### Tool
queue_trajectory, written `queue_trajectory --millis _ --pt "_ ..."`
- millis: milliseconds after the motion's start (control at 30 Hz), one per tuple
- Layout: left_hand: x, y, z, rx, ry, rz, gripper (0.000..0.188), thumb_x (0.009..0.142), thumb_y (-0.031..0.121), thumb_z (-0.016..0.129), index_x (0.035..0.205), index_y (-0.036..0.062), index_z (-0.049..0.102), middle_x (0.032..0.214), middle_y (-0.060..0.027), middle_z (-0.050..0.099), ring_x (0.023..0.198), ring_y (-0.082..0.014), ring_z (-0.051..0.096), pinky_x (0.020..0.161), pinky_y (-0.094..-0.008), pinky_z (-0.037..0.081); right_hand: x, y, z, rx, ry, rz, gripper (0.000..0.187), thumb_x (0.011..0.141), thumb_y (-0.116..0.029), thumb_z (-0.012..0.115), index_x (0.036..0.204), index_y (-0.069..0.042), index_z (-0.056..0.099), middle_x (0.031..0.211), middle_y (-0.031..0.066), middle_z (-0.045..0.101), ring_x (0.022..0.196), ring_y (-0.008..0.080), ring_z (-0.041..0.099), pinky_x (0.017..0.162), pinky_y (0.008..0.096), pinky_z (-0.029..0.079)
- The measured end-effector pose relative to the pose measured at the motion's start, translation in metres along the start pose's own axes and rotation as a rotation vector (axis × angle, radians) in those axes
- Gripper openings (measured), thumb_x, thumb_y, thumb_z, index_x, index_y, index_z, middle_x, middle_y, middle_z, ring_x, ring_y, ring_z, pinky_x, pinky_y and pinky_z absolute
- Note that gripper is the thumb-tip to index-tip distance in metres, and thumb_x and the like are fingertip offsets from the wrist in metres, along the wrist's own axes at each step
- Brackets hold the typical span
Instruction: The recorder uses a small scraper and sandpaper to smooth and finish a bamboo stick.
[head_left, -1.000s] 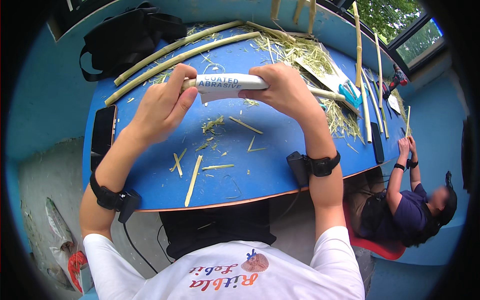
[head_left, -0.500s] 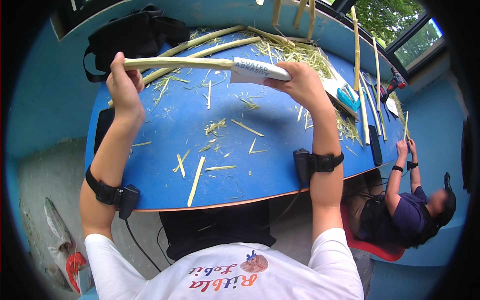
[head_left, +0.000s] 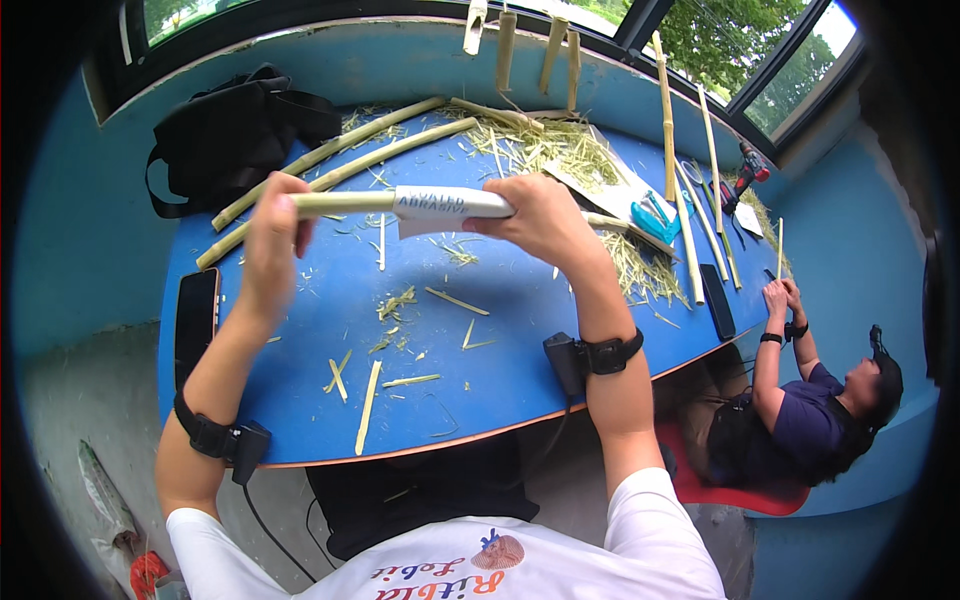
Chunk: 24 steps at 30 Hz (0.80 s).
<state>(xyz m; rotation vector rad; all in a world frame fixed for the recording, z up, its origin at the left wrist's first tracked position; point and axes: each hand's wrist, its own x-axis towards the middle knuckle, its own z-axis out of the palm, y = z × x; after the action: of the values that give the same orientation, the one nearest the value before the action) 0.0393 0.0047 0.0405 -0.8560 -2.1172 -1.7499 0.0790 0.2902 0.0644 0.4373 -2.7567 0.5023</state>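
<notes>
Above the near side of the table, a pale peeled bamboo pole (head_left: 348, 203) is held level between my two hands. Its left part is gripped by my left hand (head_left: 265, 245), which is a little smeared by motion. A sheet of sandpaper (head_left: 425, 203), white backing outward, is folded around the pole. My right hand (head_left: 545, 225) closes over the sheet's right end, pressing it to the pole. The pole beyond the sheet on the right is hidden by paper and fingers.
Two thicker poles (head_left: 400, 152) lie at the far left beside a black bag (head_left: 235, 135). Shavings (head_left: 560, 160) heap at the back. A phone (head_left: 197, 320) rests at the left edge. A drill (head_left: 745, 180) lies far right, near a seated co-worker (head_left: 810, 420).
My right hand has slid the sandpaper left along the pole, closer to my left hand; less bare pole shows between them. The view has tilted up, showing more of the window.
</notes>
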Motion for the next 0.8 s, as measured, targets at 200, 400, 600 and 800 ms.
queue_trajectory --millis 200,400,600,800 --pt "-0.001 0.01 0.007 0.086 -0.224 0.008 0.031 0.099 0.039 0.047 0.092 0.0081 0.047 0.068 0.0035 0.042 0.058 -0.0027 0.036 0.051 -0.0186 0.031 0.0 -0.008 -0.001 -0.032 0.009 -0.042 0.029 0.075 -0.033 0.075 0.083 -0.007 0.066 0.071 0.0135 0.062 0.071 0.0325 0.061 0.064 0.0416 0.046" --pt "-0.001 -0.001 -0.002 0.037 -0.062 -0.052 0.034 0.098 0.035 0.05 0.08 0.0063 0.05 0.06 0.003 0.042 0.054 -0.0048 0.036 0.049 -0.0229 0.028 0.008 -0.014 0.004 -0.011 -0.006 0.018 0.029 0.074 -0.034 0.075 0.083 -0.008 0.066 0.073 0.0129 0.063 0.074 0.0323 0.062 0.067 0.0419 0.048" --pt "0.02 -0.008 -0.02 -0.216 0.478 -0.216 0.039 0.094 0.037 0.052 0.064 0.0151 0.042 0.053 0.0065 0.031 0.046 -0.0028 0.028 0.043 -0.0213 0.021 0.009 0.017 0.001 -0.095 0.101 0.101 0.032 0.075 -0.037 0.075 0.088 -0.01 0.068 0.078 0.0122 0.065 0.078 0.0313 0.063 0.07 0.0415 0.049" --pt "0.02 -0.01 -0.015 -0.286 0.52 -0.206 0.036 0.094 0.037 0.054 0.068 0.0147 0.043 0.053 0.0057 0.031 0.045 -0.0033 0.028 0.043 -0.0216 0.023 0.006 0.022 -0.002 -0.083 0.111 0.104 0.027 0.075 -0.03 0.076 0.087 -0.006 0.068 0.076 0.0138 0.064 0.074 0.0318 0.062 0.068 0.0391 0.048"
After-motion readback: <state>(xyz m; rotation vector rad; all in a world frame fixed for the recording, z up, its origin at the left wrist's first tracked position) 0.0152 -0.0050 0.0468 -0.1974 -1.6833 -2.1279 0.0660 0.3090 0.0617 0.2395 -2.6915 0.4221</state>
